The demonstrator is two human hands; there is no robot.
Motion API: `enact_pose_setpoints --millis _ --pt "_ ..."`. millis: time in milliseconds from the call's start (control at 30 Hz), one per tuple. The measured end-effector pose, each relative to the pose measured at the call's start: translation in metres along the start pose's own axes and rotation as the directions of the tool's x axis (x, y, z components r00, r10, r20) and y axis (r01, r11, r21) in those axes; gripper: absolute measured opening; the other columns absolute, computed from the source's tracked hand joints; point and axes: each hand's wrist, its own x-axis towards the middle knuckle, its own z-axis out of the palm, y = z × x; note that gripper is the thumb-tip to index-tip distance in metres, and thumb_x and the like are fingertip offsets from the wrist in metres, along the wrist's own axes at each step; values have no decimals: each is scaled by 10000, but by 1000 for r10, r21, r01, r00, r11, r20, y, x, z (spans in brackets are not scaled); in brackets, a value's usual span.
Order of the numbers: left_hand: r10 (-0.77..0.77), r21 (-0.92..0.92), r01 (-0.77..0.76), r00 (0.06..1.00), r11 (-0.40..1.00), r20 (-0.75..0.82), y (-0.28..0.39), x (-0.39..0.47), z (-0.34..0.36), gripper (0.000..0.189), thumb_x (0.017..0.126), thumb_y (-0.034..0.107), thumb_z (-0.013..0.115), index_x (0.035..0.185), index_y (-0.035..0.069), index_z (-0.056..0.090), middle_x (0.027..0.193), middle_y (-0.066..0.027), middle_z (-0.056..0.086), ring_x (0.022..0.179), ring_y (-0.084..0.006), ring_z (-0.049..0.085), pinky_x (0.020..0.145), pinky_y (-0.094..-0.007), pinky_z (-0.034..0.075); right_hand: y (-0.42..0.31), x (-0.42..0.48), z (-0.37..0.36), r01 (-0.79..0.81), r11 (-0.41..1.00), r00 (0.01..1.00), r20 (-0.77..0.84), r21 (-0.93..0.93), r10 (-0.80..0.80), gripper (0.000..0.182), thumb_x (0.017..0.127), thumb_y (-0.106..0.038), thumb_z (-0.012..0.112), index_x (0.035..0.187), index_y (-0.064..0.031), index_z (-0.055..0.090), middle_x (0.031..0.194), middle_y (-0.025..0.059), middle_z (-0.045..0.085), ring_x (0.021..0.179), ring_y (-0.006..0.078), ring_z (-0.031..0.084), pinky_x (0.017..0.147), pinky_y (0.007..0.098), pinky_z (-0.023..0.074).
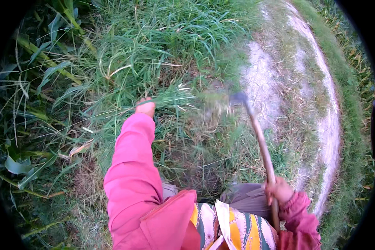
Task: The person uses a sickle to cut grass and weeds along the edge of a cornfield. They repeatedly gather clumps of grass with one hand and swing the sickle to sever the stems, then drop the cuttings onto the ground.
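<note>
My left hand point(146, 107) reaches forward into the green grass and is closed around a bunch of cut-looking grass blades point(175, 99), whose pale ends point right. My right hand point(278, 191) grips the wooden handle point(262, 147) of a long-handled cutting tool near my right knee. The tool's dark metal head point(238, 97) is at the far end of the handle, to the right of the bunch. Its blade is blurred and points left toward the grass, so its exact shape cannot be told.
Tall standing grass point(187, 34) grows ahead. Large leafy crop plants point(43, 62) stand close on the left. A pale dirt path point(262, 78) with dry grass runs along the right, with a green verge point(350, 125) beyond it. My bent knee point(247, 197) is just below.
</note>
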Motion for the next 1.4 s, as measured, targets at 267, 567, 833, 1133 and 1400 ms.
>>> enact_pose_setpoints --millis 267,567,833,1133,1400 --pt "148 62 -150 988 987 36 38 -116 -12 291 730 133 548 1013 66 548 949 -69 558 876 -235 538 744 -401 441 -86 164 89 265 956 964 -10 130 -266 163 800 -81 611 767 -78 451 545 -12 442 369 92 410 329 247 377" --pt "57 91 -80 970 993 237 46 -111 -53 1009 626 469 733 1409 119 201 1446 -135 208 1325 -350 214 1057 -568 133 -94 251 189 185 980 932 302 73 -198 130 793 -89 616 806 -60 490 562 18 479 392 116 451 346 287 413" --pt "-13 80 3 992 997 127 9 -67 -46 957 636 211 732 1414 136 180 1436 -144 223 1327 -344 211 1045 -568 174 -44 212 199 399 691 913 333 -603 -236 283 729 -159 626 948 2 546 752 197 604 686 321 619 647 395 489" --pt "-291 -193 321 942 927 167 -38 -64 9 442 678 93 648 1082 64 471 880 -163 614 747 -320 627 643 -429 500 -76 220 191 322 920 924 284 -223 -255 152 773 -72 606 890 -13 530 570 43 513 362 132 461 323 287 370" --pt "-216 -154 220 976 963 40 -38 -67 11 216 658 12 592 850 63 506 808 -153 600 706 -326 619 601 -427 497 -111 280 215 183 924 975 181 -334 -127 183 764 -57 599 874 31 483 565 73 495 354 156 450 295 313 371"
